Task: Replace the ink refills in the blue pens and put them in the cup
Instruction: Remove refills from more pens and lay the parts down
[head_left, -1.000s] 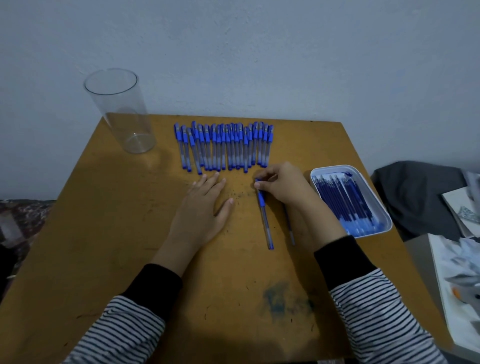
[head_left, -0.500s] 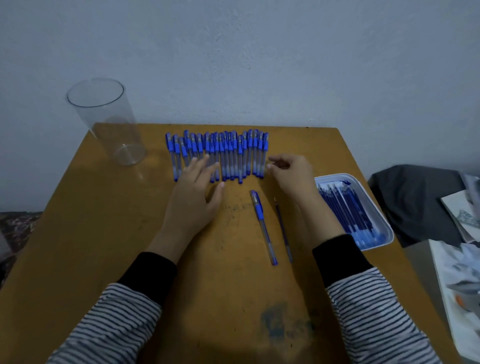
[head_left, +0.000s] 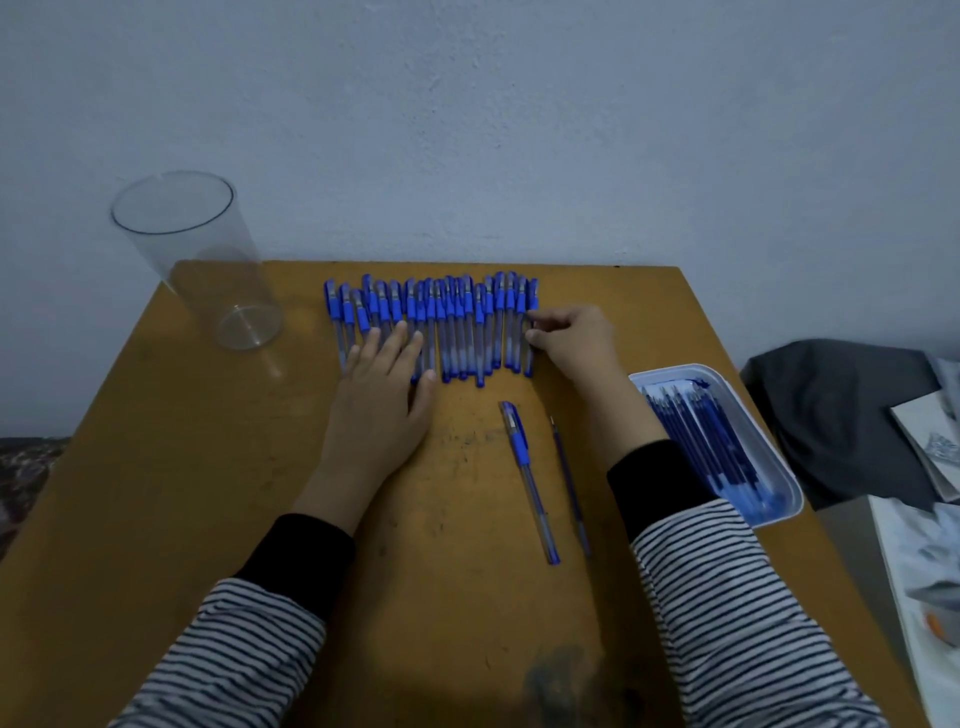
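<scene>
A row of several blue capped pens lies side by side at the back of the wooden table. My left hand lies flat, its straight fingers resting on the left pens of the row. My right hand pinches the rightmost pen of the row between thumb and fingers. One capped blue pen lies alone mid-table, with a loose ink refill beside it on the right. A clear empty cup stands at the table's back left corner.
A white tray holding several blue refills sits at the table's right edge, next to my right forearm. A dark cloth and papers lie beyond the table on the right. A wall stands directly behind the table.
My right hand let go of the single pen on the table and moved back to the right end of the row. My left hand slid forward onto the row's left pens.
</scene>
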